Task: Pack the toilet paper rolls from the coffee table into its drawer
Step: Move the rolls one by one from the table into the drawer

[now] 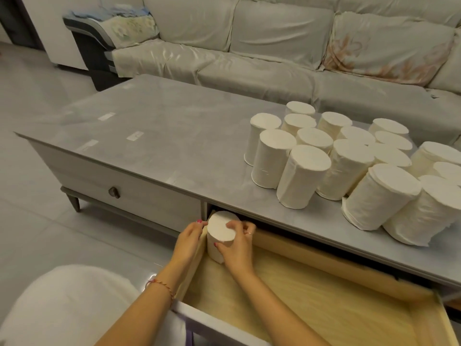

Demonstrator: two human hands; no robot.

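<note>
One white toilet paper roll (219, 229) stands upright in the back left corner of the pulled-out wooden drawer (311, 303). My right hand (238, 245) wraps around its right side, fingers over the top edge. My left hand (190, 239) rests on the drawer's left wall, fingertips touching the roll. Several more white rolls (331, 161) stand upright in a cluster on the right part of the grey coffee table (159, 131).
A second drawer (114, 192) with a dark knob sits shut on the left of the table front. A covered light sofa (274, 46) runs behind the table. Pale tiled floor (37, 221) lies to the left. My white-clad knee (69, 308) is at the lower left.
</note>
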